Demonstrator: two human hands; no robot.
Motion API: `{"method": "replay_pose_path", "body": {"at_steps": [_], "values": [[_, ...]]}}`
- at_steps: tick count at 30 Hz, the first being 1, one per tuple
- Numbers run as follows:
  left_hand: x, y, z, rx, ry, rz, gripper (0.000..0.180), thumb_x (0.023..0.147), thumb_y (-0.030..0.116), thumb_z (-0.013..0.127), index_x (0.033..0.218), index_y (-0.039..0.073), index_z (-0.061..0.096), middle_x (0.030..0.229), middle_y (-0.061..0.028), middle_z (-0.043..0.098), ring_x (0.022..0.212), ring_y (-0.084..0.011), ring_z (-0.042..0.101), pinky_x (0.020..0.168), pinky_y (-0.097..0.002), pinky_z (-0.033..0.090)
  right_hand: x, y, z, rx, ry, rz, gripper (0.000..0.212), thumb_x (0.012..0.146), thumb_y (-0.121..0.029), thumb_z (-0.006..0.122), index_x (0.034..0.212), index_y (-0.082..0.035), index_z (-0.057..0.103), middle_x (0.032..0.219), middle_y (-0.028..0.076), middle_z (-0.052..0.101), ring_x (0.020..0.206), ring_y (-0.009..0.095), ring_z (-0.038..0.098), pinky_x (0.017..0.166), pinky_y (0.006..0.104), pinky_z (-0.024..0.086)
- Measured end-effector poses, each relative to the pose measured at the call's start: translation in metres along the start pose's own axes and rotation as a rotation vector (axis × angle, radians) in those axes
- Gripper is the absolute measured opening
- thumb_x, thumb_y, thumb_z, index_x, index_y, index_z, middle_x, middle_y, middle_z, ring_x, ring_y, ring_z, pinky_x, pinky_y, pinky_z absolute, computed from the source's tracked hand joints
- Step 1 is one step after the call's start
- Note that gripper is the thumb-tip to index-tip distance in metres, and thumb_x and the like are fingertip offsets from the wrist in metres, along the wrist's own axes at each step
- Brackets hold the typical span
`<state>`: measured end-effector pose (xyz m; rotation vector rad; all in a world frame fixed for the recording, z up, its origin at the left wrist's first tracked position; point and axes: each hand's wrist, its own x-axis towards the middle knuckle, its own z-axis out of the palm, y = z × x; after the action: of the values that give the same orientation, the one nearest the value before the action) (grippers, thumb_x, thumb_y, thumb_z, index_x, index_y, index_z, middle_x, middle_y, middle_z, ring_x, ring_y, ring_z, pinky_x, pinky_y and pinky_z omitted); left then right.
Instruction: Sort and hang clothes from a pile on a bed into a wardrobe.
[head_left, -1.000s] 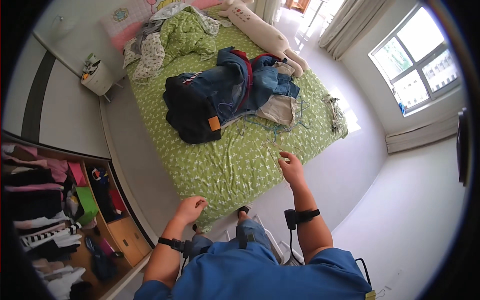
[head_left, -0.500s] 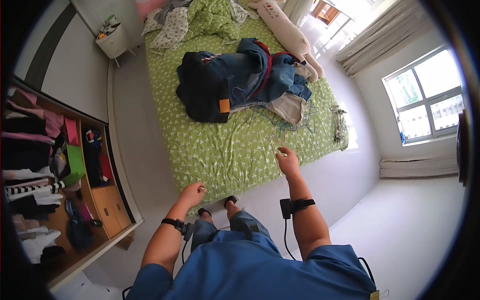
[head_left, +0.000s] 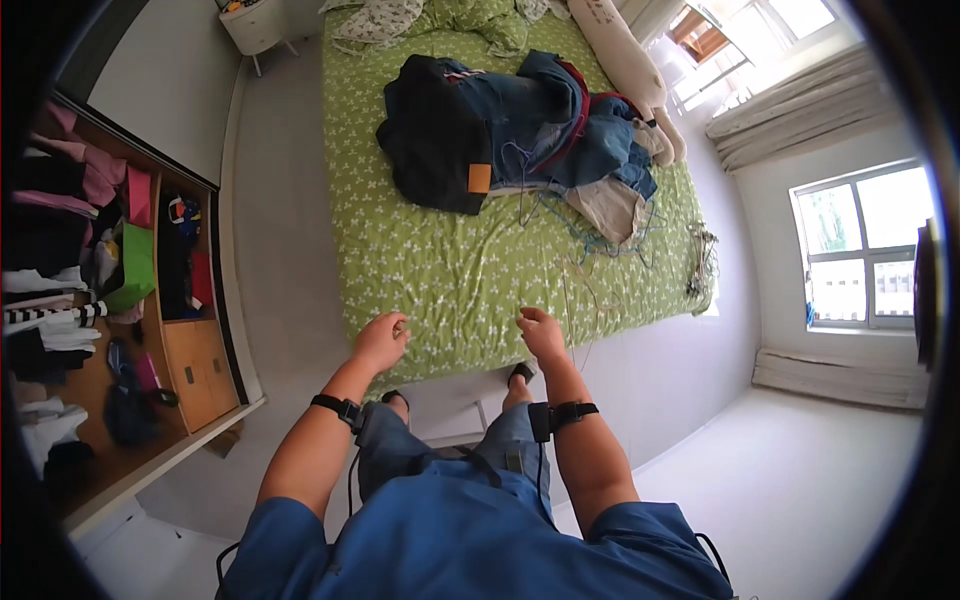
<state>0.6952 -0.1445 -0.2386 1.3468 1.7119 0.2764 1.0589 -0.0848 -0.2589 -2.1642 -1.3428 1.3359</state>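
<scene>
Beyond two hands (head_left: 380,342) (head_left: 542,335), one clothes heap (head_left: 535,125) lies on one green bed (head_left: 430,285).

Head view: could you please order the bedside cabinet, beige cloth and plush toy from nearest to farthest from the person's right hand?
1. Beige cloth: on the bed, ahead of the right hand.
2. Plush toy: bed's far right edge.
3. Bedside cabinet: far left, beside the bed.

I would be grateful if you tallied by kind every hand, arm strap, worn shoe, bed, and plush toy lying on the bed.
Hands: 2
Arm straps: 2
Worn shoes: 2
Bed: 1
Plush toy: 1
Total: 8
</scene>
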Motion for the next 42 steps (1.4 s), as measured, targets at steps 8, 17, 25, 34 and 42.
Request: {"method": "replay_pose_path", "body": {"at_steps": [8, 17, 25, 34, 42], "values": [[0.121, -0.036, 0.107, 0.261, 0.194, 0.122, 0.054, 0.107, 0.030, 0.064, 0.157, 0.018, 0.050, 0.168, -0.0105, 0.039, 0.158, -0.0407, 0.029, 0.130, -0.0546, 0.028, 0.157, 0.104, 0.000, -0.358, 0.257, -0.127, 0.064, 0.091, -0.031, 0.074, 0.149, -0.008, 0.059, 0.160, 0.025, 0.049, 0.145, 0.041, 0.049, 0.122, 0.0486, 0.040], [0.138, -0.089, 0.191, 0.554, 0.420, 0.293, 0.064, 0.106, 0.039, 0.059, 0.164, 0.017, 0.043, 0.176, -0.0112, 0.027, 0.163, -0.0431, 0.018, 0.134, -0.0606, 0.013, 0.187, 0.140, 0.062, -0.542, 0.583, -0.297, 0.066, 0.102, -0.041, 0.063, 0.161, -0.016, 0.049, 0.176, 0.011, 0.030, 0.159, 0.038, 0.026, 0.130, 0.0551, 0.019], [0.134, -0.098, 0.209, 0.596, 0.507, 0.339, 0.061, 0.108, 0.042, 0.053, 0.163, 0.016, 0.044, 0.175, -0.0103, 0.030, 0.162, -0.0385, 0.022, 0.135, -0.0571, 0.012, 0.185, 0.153, 0.071, -0.516, 0.732, -0.373, 0.066, 0.101, -0.042, 0.061, 0.161, -0.015, 0.050, 0.173, 0.009, 0.037, 0.156, 0.035, 0.035, 0.128, 0.0520, 0.024], [0.131, -0.101, 0.212, 0.662, 0.458, 0.217, 0.063, 0.113, 0.048, 0.041, 0.170, 0.023, 0.031, 0.180, -0.0056, 0.019, 0.166, -0.0341, 0.013, 0.137, -0.0518, 0.008, 0.181, 0.160, 0.050, -0.538, 0.661, -0.759, 0.024, 0.090, -0.010, 0.062, 0.108, -0.012, 0.077, 0.110, 0.008, 0.071, 0.112, 0.031, 0.066, 0.096, 0.0427, 0.053], [0.107, -0.110, 0.228, 0.670, 0.464, 0.190, 0.060, 0.114, 0.043, 0.043, 0.170, 0.024, 0.032, 0.179, -0.0060, 0.020, 0.165, -0.0346, 0.015, 0.136, -0.0495, 0.011, 0.170, 0.179, -0.052, -0.837, 0.798, -0.947, 0.020, 0.083, -0.009, 0.066, 0.096, -0.016, 0.079, 0.093, 0.003, 0.074, 0.102, 0.024, 0.069, 0.087, 0.0389, 0.056]]}}
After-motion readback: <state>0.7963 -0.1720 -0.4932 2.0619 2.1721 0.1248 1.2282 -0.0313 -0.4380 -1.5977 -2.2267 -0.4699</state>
